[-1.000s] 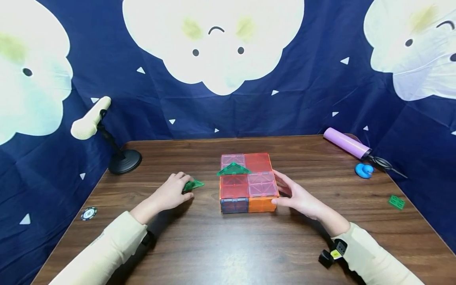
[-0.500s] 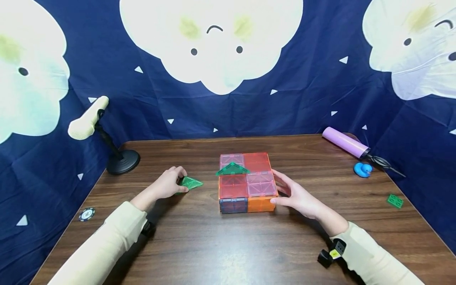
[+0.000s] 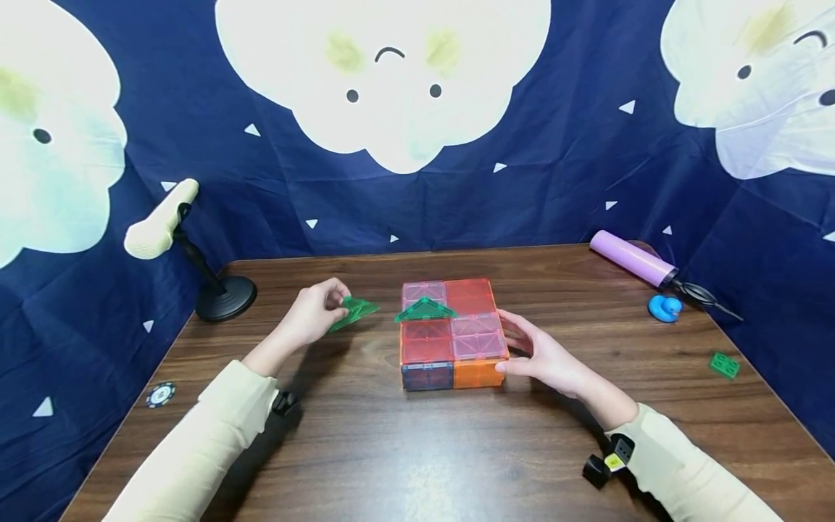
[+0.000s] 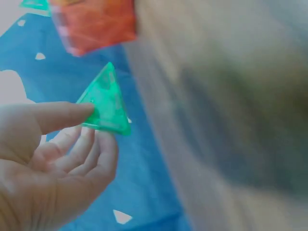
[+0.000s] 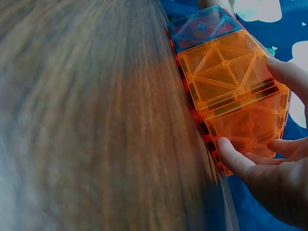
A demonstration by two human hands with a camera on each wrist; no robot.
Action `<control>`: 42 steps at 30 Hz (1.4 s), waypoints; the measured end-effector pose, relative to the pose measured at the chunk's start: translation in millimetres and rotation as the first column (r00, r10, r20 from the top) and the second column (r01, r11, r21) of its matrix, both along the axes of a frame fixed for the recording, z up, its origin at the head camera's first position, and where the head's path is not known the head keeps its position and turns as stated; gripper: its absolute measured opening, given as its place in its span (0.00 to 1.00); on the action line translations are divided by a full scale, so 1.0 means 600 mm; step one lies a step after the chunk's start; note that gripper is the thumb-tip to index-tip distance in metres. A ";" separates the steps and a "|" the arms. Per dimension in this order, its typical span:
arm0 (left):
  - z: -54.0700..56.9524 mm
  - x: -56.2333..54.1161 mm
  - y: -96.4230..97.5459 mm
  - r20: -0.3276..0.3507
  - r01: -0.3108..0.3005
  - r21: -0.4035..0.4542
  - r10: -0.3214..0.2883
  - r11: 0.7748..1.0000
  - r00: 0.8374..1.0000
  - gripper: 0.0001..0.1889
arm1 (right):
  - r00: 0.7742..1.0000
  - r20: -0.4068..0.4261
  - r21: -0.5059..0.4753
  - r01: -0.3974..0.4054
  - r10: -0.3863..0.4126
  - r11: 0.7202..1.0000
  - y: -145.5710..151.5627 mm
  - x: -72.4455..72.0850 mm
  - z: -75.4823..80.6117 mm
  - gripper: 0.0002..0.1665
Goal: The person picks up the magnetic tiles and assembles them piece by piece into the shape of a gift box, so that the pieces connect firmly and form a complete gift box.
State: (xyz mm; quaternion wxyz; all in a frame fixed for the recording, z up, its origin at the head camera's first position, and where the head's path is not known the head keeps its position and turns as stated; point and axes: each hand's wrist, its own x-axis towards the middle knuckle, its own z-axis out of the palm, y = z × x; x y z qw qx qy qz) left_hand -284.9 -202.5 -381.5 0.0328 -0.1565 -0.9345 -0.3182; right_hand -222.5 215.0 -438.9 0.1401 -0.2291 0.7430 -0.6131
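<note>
My left hand pinches a green triangular magnetic tile between thumb and fingers, raised above the table left of the box. The left wrist view shows the tile held near its wide end, its point facing away. Beside it sits a low box of translucent magnetic tiles, red and pink on top, blue and orange in front. Another green triangle appears to stand on the box's left half. My right hand touches the box's right side, fingers relaxed, the thumb at the front corner; orange tile faces show in the right wrist view.
On the wooden table, a microphone on a stand is at the back left and a poker chip at the left edge. To the right are a purple cylinder with a black whisk-like end, a blue rubber duck and a green toy brick.
My left hand has picked the green triangle up off the table and lifted it, turning it slightly. My right hand and the box have stayed in place.
</note>
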 end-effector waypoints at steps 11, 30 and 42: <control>0.089 -0.009 0.120 -0.222 0.160 0.088 -0.137 0.983 0.965 0.09 | 1.000 0.005 -0.007 -0.006 0.006 1.000 0.001 0.000 0.001 0.53; 0.082 -0.022 0.278 -0.139 0.433 -0.020 -0.431 0.901 0.892 0.08 | 1.000 0.013 0.007 -0.013 0.013 1.000 0.002 -0.001 0.001 0.52; 0.063 -0.014 0.283 -0.093 0.433 -0.070 -0.438 0.899 0.894 0.09 | 1.000 0.016 0.003 -0.012 0.012 1.000 0.002 0.000 0.002 0.52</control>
